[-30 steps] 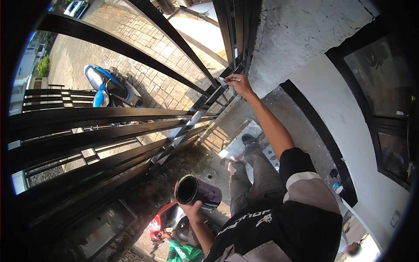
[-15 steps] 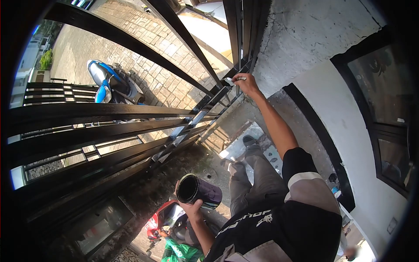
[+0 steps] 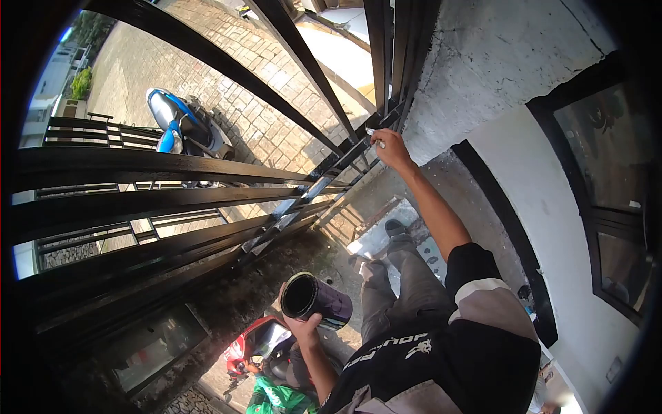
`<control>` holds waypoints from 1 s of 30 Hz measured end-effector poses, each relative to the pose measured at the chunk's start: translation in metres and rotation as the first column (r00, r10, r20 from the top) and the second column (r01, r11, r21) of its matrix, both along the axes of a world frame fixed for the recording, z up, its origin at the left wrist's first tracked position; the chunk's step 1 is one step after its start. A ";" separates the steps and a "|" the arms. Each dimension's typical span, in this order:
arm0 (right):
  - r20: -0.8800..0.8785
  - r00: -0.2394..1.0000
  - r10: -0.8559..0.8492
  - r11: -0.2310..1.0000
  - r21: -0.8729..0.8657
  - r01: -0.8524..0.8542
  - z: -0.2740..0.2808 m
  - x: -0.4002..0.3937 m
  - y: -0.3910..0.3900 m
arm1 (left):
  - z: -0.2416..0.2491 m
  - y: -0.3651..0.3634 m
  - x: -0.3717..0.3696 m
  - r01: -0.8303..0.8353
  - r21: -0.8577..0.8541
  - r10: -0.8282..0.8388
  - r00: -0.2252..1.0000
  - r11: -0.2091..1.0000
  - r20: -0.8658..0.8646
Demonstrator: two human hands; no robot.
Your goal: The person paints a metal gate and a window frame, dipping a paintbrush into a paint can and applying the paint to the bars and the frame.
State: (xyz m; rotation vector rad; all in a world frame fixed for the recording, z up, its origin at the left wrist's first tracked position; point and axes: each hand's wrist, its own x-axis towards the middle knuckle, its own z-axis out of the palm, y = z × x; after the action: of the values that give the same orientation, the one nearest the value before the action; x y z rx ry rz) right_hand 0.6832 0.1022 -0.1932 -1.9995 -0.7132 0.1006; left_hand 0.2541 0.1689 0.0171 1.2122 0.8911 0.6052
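Observation:
My left hand (image 3: pixel 301 328) is wrapped round a paint can (image 3: pixel 332 305), its open top tilted toward me and its inside dark. The can's outer side has a dark purple label. Out ahead, my right hand (image 3: pixel 392 149) pinches a small paintbrush (image 3: pixel 372 132) with a pale handle. The brush's head is right at the cross rail of a black metal fence (image 3: pixel 318 186), near where the upright bars meet it. Part of that rail shines pale in the sun.
A rough grey wall (image 3: pixel 496 62) runs along the right, with a black-framed window (image 3: pixel 600 152). Beyond the bars, a blue scooter (image 3: pixel 189 124) stands on paving. Below are a red motorbike (image 3: pixel 241 348) and a person in green (image 3: pixel 279 397).
My right hand has turned at the wrist, and the brush handle now points more downward. The view has shifted slightly. My left hand still holds the can in much the same place.

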 end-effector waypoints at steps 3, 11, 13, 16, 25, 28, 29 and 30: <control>-0.291 0.956 0.017 1.000 -0.007 -0.020 0.007 0.001 -0.010 | 0.007 -0.003 0.002 0.009 -0.011 -0.009 1.000 1.000 0.002; -0.094 0.969 -0.230 0.946 0.214 0.245 0.017 0.010 -0.007 | 0.016 -0.011 0.007 0.003 -0.007 -0.002 1.000 1.000 0.026; -0.032 0.974 -0.225 0.953 0.199 0.227 0.005 0.014 -0.001 | 0.012 -0.012 0.004 -0.008 -0.002 0.008 0.999 1.000 0.039; -0.011 0.999 -0.038 0.999 0.027 0.038 -0.007 0.005 0.004 | 0.012 -0.017 0.002 -0.029 -0.003 0.029 0.998 1.000 0.048; -0.416 0.910 0.002 0.991 -0.117 -0.056 0.008 -0.020 -0.021 | 0.010 -0.026 -0.005 -0.048 -0.035 0.050 0.995 0.998 0.081; -0.237 0.962 0.132 0.990 0.074 -0.118 0.016 -0.051 -0.015 | 0.012 -0.027 -0.004 -0.050 -0.038 0.052 0.996 0.998 0.073; -0.238 0.962 0.135 0.990 0.072 -0.121 0.017 -0.058 -0.008 | 0.012 -0.027 -0.004 -0.043 -0.033 0.045 0.997 0.999 0.058; -0.136 0.983 0.124 0.985 0.134 -0.106 0.017 -0.064 0.000 | 0.012 -0.027 -0.004 -0.046 -0.034 0.048 0.997 0.998 0.057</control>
State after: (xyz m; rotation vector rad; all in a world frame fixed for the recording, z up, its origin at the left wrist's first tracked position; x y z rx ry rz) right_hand 0.6189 0.1019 -0.1762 -1.8100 -0.7246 0.2597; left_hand 0.2503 0.1417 0.0287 1.1415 0.8798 0.6575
